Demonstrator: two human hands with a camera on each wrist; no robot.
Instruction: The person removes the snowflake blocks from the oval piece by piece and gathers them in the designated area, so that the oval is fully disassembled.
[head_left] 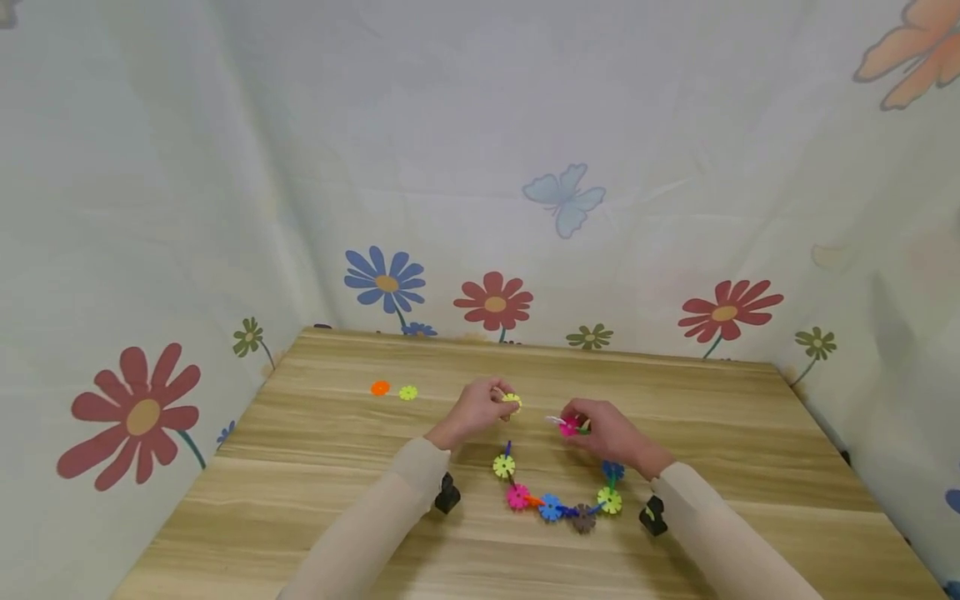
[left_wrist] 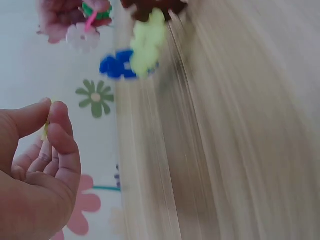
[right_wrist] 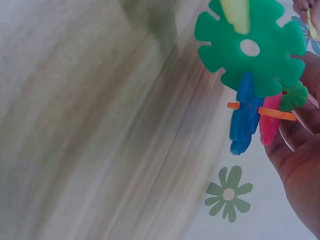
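Between its thumb and fingers, my left hand point(head_left: 482, 410) pinches a yellow notched plastic disc point(head_left: 513, 403); the left wrist view shows that disc nearly edge-on. My right hand point(head_left: 611, 431) grips a pink notched disc point(head_left: 567, 427) with a green one beside it. A white disc point(head_left: 553, 420) is slotted to the pink one and points toward the left hand, with a gap between it and the yellow disc. From the right hand a curved chain of interlocked discs point(head_left: 551, 507) hangs or lies over the table; a larger-looking green disc point(right_wrist: 272, 47) is close to the right wrist camera.
An orange disc point(head_left: 380, 388) and a yellow-green disc point(head_left: 408, 392) lie loose on the wood-grain table point(head_left: 262, 500), left of the hands. A flower-printed cloth point(head_left: 450, 167) stands behind and at both sides. Black wrist devices point(head_left: 447, 493) sit on both forearms.
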